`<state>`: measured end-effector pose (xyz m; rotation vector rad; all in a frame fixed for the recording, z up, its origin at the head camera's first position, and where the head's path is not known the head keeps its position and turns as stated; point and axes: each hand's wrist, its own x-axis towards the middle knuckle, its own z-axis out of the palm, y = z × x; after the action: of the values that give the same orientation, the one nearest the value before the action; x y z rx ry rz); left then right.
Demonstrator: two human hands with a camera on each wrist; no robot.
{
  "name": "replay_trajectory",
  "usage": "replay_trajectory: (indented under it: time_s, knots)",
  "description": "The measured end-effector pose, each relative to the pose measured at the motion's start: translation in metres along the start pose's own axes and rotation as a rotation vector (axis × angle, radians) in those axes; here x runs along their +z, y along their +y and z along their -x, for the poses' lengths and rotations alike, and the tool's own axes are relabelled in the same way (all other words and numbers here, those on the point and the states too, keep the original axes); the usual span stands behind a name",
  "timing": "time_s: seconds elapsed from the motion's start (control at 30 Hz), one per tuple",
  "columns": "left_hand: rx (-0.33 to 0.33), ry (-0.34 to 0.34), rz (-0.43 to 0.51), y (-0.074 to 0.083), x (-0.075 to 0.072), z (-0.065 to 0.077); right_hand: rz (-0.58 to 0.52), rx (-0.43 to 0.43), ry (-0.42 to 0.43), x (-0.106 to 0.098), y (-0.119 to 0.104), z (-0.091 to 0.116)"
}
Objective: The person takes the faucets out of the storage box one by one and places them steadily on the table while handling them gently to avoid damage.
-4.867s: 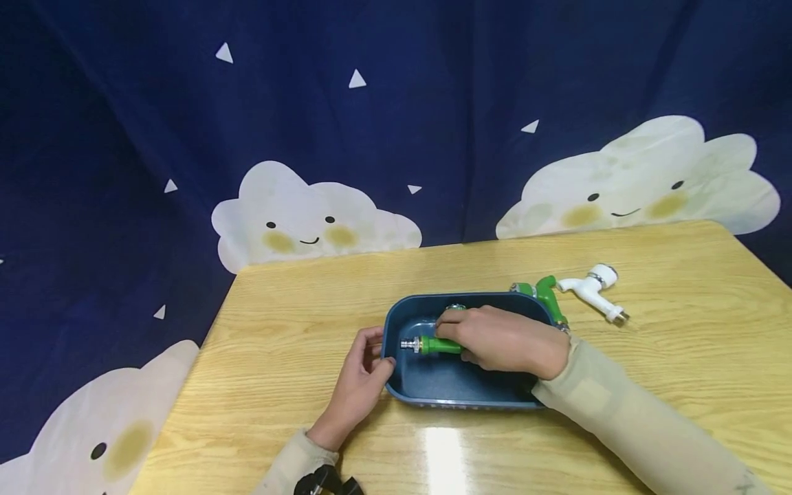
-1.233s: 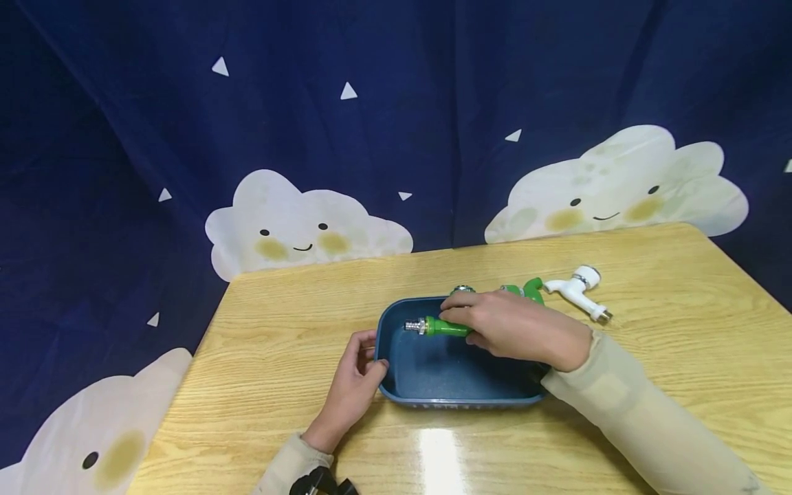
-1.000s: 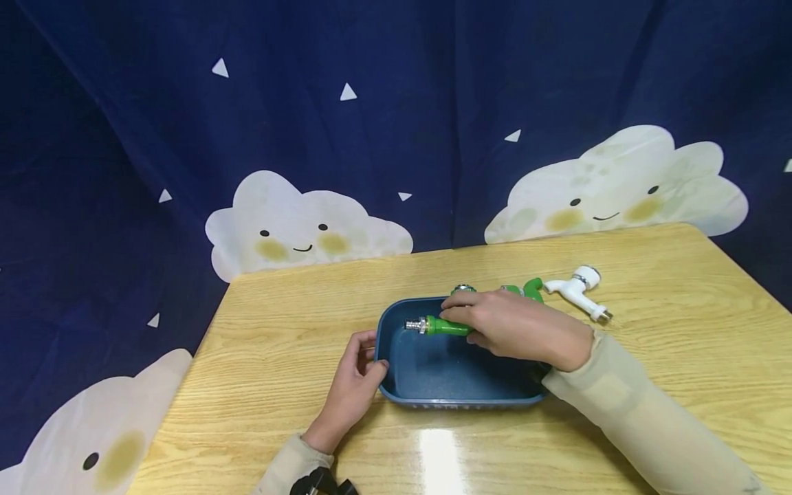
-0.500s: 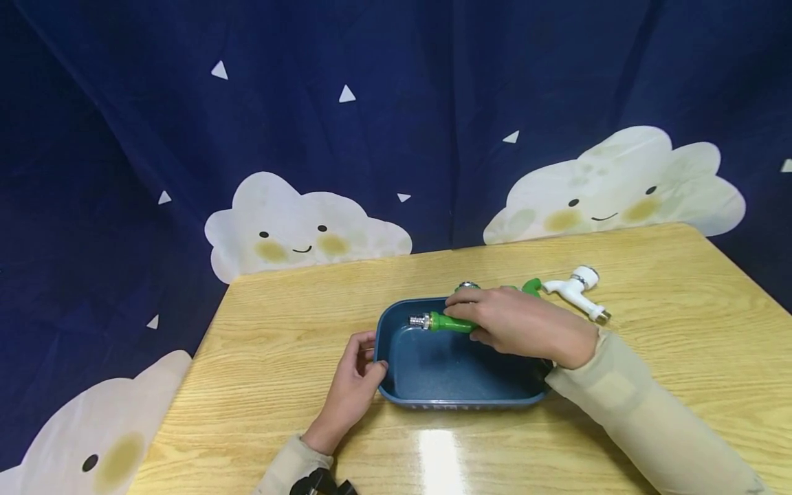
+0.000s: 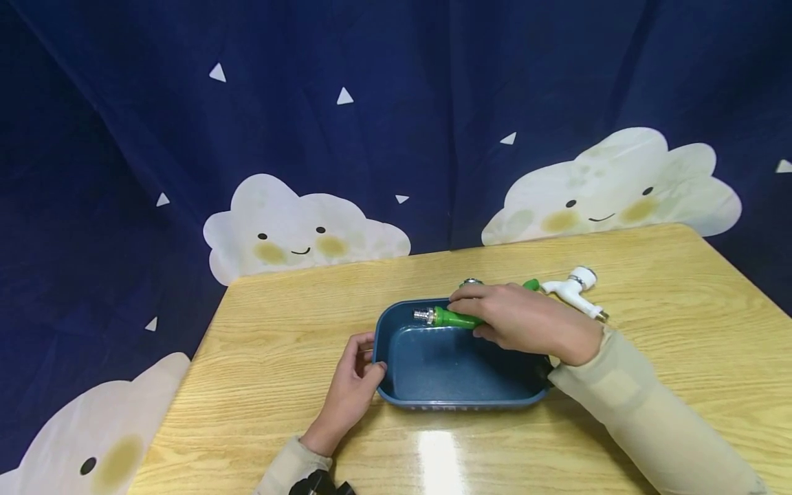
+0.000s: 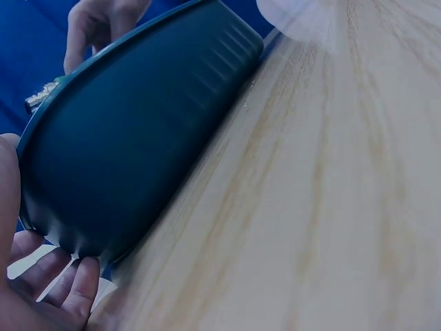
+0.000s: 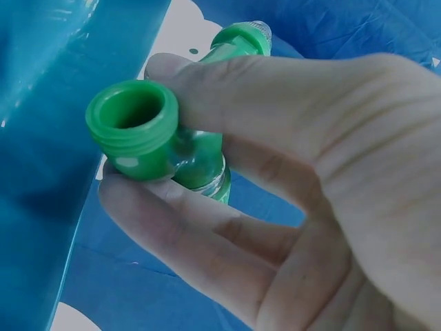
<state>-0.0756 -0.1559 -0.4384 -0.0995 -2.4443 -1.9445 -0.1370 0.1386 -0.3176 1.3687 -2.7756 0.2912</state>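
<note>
A green tap [image 5: 454, 318] with a metal nozzle is pinched between the thumb and fingers of my right hand [image 5: 526, 320]. It lies level over the back part of a dark blue plastic bin [image 5: 458, 404], its nozzle pointing left. In the right wrist view, the threaded open end of the tap [image 7: 134, 131] faces the camera, and the bin wall [image 7: 41, 172] is to its left. My left hand [image 5: 349, 385] grips the bin's left end, thumb at the rim and fingers along the outside wall. The left wrist view shows those fingers [image 6: 72, 279] under the rim.
Behind the bin, a second green tap [image 5: 531, 284] is mostly hidden by my right hand. A white tap [image 5: 570, 292] lies beside it on the wooden table [image 5: 284, 323]. A dark blue curtain [image 5: 433, 124] with cloud prints hangs past the table's back edge.
My right hand has raised the green tap from inside the bin and carried it back and slightly right, towards the far rim. The left hand keeps its grip on the bin.
</note>
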Motion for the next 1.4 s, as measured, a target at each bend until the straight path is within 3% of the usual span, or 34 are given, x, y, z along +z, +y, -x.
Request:
replay_trajectory:
  time_s: [1.4]
  knots:
    - [-0.016,0.006,-0.038,-0.001,0.0,0.0,-0.029,0.082,0.072,-0.011,0.019,0.01]
